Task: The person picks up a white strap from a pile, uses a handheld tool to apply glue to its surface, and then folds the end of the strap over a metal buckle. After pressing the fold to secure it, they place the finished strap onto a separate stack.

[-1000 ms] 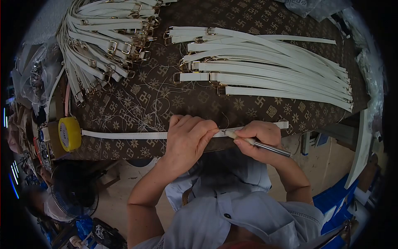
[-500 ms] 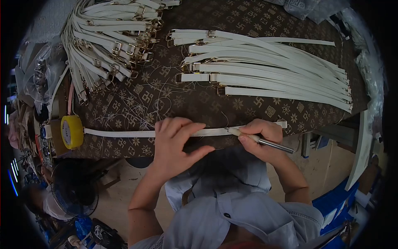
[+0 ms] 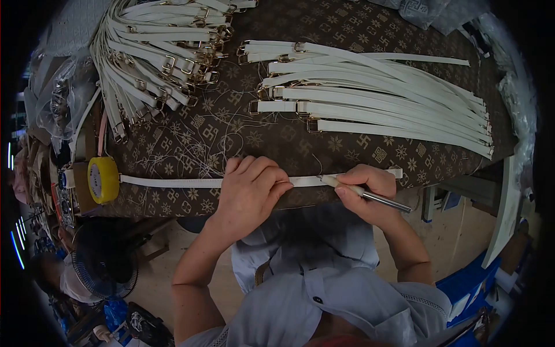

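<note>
A white strap (image 3: 173, 183) lies lengthwise near the front edge of the cloth-covered table. My left hand (image 3: 248, 188) is closed over its middle, thumb and fingertips pinched at the strap. My right hand (image 3: 370, 194) grips a pen-like tool (image 3: 386, 202) with a pale front part and a shiny metal rear. Its front end points left and rests at the strap; the exact tip is too small to make out. Just above it a loose thread (image 3: 318, 162) curls up. The strap's right end (image 3: 396, 173) shows past my right hand.
White straps with gold buckles (image 3: 376, 92) lie in a row at the back right. A heaped bundle of buckled straps (image 3: 156, 52) fills the back left. Thread scraps (image 3: 196, 150) litter the patterned cloth. A yellow tape roll (image 3: 104, 180) stands at the left edge, with a fan (image 3: 104, 260) below.
My left thumb has closed up against the fingers at the strap, where before it was spread apart. The tool has shifted very slightly right. The whole view has moved a little.
</note>
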